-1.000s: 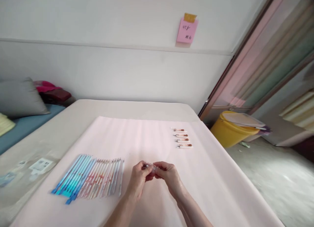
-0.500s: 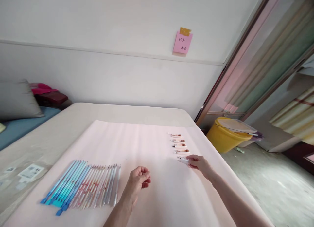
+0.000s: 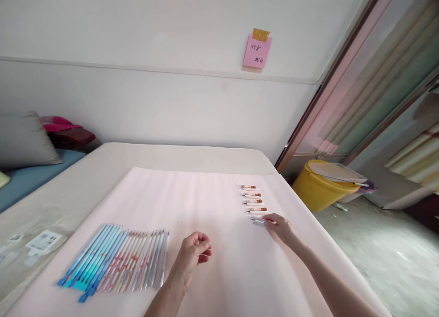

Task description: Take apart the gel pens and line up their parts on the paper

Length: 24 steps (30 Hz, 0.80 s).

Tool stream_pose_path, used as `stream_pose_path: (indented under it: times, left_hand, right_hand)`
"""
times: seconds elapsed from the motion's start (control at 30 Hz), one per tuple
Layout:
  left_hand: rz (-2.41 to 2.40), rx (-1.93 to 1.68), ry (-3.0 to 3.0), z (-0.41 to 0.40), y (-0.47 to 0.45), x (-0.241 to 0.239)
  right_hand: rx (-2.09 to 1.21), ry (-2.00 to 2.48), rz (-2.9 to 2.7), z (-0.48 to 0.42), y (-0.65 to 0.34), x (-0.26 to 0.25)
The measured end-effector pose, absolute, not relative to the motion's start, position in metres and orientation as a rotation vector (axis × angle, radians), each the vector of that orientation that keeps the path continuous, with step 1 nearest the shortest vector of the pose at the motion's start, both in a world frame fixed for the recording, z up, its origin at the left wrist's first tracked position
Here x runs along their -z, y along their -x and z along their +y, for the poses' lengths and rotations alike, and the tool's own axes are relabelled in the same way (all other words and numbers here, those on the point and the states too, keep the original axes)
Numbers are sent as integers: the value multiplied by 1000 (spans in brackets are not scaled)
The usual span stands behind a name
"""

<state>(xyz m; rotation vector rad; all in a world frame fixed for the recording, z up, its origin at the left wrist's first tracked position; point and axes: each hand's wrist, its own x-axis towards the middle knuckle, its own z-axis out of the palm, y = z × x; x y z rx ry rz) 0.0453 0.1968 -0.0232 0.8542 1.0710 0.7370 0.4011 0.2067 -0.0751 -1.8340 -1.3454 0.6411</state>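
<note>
Pinched by its right end in my right hand [image 3: 279, 228] is a slim whitish pen [image 3: 257, 221] with a dark tip pointing left, low over the pink sheet [image 3: 212, 198]. Just beyond it lies a column of several white pens [image 3: 256, 211] with brown and peach decorations, tips to the left. My left hand [image 3: 195, 250] hovers over the middle of the sheet, fingers curled in and thumb against them; nothing shows in it. To its left, pale patterned pens [image 3: 137, 262] lie side by side, beside a group of blue pens [image 3: 94, 257] with flat blue ends.
The sheet covers part of a large pale table [image 3: 185, 157] against a white wall. A pink note [image 3: 257, 51] is taped there. A yellow bin [image 3: 308, 189] stands right of the table. A grey cushion [image 3: 29, 138] sits at the left. Labelled plastic [image 3: 44, 239] lies on the left side.
The view has turned slightly. My right hand has shifted a little relative to the whitish pen, which shows more of its length. My left hand keeps its curled pose.
</note>
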Motion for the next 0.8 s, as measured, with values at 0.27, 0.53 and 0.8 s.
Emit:
stream_pose_path:
  times: [0.27,0.53,0.8]
  left_hand:
    - [1074,-720,-866,198,-44,22]
    - [1069,-723,-874,196,-40,15]
    - [1060,-745,-867,197,-39,14]
  right_hand:
    - [122,1968,-1934,174,-367,70]
    - [515,2004,-2208,177,-355,79]
    - [602,2110,-2153,186,-363,78]
